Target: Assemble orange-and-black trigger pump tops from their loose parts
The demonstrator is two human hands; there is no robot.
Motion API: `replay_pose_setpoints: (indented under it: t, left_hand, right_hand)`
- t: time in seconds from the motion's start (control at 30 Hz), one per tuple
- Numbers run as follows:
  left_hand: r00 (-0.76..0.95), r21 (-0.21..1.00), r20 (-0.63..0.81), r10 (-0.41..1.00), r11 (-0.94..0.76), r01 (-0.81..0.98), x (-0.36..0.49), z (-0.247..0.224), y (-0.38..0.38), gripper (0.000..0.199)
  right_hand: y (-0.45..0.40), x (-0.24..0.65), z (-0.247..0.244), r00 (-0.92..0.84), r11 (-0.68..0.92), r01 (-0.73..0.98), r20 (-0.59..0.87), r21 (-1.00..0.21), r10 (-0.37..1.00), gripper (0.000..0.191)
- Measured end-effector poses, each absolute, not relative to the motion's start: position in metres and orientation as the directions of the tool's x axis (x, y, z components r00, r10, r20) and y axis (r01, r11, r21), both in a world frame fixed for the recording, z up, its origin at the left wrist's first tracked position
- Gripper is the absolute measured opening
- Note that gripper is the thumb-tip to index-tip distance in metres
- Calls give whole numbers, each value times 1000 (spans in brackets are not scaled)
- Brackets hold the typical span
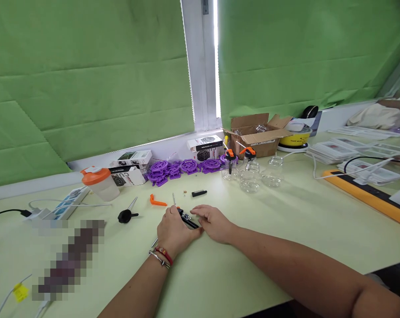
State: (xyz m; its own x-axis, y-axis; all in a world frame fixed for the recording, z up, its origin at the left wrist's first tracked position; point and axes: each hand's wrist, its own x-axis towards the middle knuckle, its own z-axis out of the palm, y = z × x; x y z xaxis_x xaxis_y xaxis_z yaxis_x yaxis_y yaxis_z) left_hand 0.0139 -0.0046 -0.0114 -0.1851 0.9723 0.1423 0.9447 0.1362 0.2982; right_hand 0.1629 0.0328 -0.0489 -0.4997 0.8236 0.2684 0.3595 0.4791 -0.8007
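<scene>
My left hand [175,233] is closed around a slim black tool with shiny metal parts [189,220], held low over the table. Most of the tool is hidden by the fingers, so I cannot tell its exact kind. From the other side, my right hand [216,224] reaches to it with fingers apart, the lower ones at the tool's near end. A thin metal rod [154,242] lies by my left wrist. Ahead are a black comb-like piece [199,193], an orange bent lever [158,201], and a black cup-shaped part with a metal rod [125,216].
Purple round plastic parts [189,166] lie in a row at the back, beside printed boxes [130,175]. Glass jars [249,182] and an open carton [257,143] are to the right. An orange-lidded shaker [98,181] and power strip [70,203] occupy the left.
</scene>
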Motion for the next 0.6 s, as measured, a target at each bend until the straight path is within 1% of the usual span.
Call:
replay_pose_setpoints:
  t: [0.13,0.3,0.47,0.6]
  left_hand:
    - [-194,305,133,972,146,941,13,-13,-3,68]
    - [-188,297,156,970,135,945,12,-16,-2,69]
    - [-188,281,160,969,138,950,12,-17,-2,67]
    - [-192,278,154,969,144,950,13,-14,-3,66]
  right_hand:
    - [33,162,-52,-523,527,359,302,-770,797,40]
    - [33,162,-54,-519,560,376,333,-738,787,38]
    - [31,163,-51,-534,571,376,333,-730,777,39]
    - [31,162,-50,-510,552,396,324,-734,797,38]
